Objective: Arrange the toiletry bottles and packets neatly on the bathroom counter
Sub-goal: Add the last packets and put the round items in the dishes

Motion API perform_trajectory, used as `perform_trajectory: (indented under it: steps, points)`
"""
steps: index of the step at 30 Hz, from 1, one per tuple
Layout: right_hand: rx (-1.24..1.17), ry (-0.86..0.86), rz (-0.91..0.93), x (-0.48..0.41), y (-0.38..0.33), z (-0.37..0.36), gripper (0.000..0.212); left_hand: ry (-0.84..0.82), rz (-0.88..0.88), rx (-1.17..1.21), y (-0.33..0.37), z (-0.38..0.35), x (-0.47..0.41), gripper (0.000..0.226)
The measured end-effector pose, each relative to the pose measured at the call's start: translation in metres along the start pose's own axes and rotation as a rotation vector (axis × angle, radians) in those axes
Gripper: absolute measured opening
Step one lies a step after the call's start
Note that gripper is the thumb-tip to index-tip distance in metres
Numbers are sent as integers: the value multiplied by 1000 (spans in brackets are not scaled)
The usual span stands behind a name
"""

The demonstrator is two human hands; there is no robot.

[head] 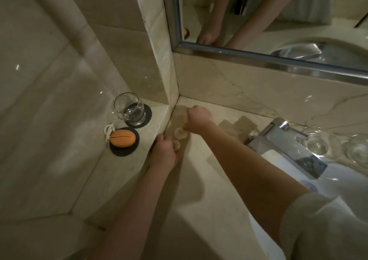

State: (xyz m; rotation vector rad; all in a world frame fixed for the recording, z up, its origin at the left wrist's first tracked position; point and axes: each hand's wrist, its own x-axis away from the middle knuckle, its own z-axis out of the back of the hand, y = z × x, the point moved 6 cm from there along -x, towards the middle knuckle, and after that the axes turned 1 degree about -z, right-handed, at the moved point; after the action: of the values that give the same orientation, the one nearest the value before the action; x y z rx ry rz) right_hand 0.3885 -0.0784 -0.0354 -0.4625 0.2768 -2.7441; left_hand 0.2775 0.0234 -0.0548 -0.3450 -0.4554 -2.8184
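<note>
Fingers [159, 140] of left hand [164, 156] curling round small bottle [176, 144] in worktop [209, 180] corner, second bottle [180, 133] touching alongside. Right hand [197, 120] hovering fisted just behind; cannot tell what it's pinching. Packets [239, 127] lying flat near tap [278, 140]. Advising: keeping bottles upright, setting caps in line along wall.

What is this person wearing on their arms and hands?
The left hand and right hand are bare, with no gloves, and no watch or bracelet shows at the wrists. Both forearms are uncovered. A pale, loose short sleeve covers the right upper arm; no sleeve shows on the left.
</note>
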Motion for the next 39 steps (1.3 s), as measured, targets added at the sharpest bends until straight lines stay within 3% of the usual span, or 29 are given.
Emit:
perform_trajectory:
  steps: [4, 9, 13, 20, 28, 33, 39]
  points:
    - [-194, 115, -38, 32, 10, 13, 44, 84, -9, 81, 14, 22, 20, 43]
    - [-402, 410, -43, 109, 33, 45, 42, 157, -27, 310, 49, 38, 51, 47]
    - [-519, 608, -127, 177, 80, 81, 40, 189, -118, 335, 96, 50, 70, 43]
    - [-544, 768, -321, 259, 188, 109, 37, 206, -365, 362, 220, 63, 103, 39]
    - [-492, 614, -585, 291, 309, 81, 32, 45, -617, 16, 357, 22, 106, 47]
    - [-462, 518, -689, 298, 378, 64, 44, -61, -653, -80, 407, -19, 97, 44]
    - [-314, 378, -672, 284, 431, 51, 32, -136, -648, -113, 452, -72, 89, 41]
